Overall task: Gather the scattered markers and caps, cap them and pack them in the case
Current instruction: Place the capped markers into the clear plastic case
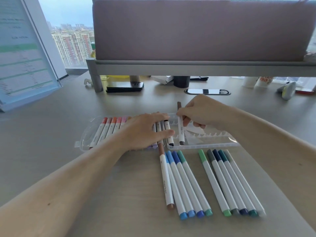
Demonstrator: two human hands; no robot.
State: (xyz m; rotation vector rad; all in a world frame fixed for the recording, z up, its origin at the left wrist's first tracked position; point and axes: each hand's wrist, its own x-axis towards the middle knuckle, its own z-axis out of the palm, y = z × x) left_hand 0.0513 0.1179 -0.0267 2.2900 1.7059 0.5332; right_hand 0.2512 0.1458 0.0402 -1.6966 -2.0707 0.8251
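Left hand (145, 130) lies flat, fingers straight, on markers (109, 129) in the case (205, 146). Right hand (203, 112) pinches a brown marker (181, 132).

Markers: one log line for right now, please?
right hand: holds brown marker at case | left hand: rests on packed markers | loose markers: on desk

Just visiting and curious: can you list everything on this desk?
Clear plastic marker case: one, transparent, middle of the grey desk.
White markers packed in case: count hidden by a hand; red, orange and pink caps show at its left end.
White brown-capped marker: one, held over the case.
Loose white markers: ten; brown, blue, teal, green, grey, navy caps; in front of the case.
Black phone: one, far side.
Mauve partition panel: one, behind.
Left hand: rests on packed markers.
Right hand: pinches the brown-capped marker.
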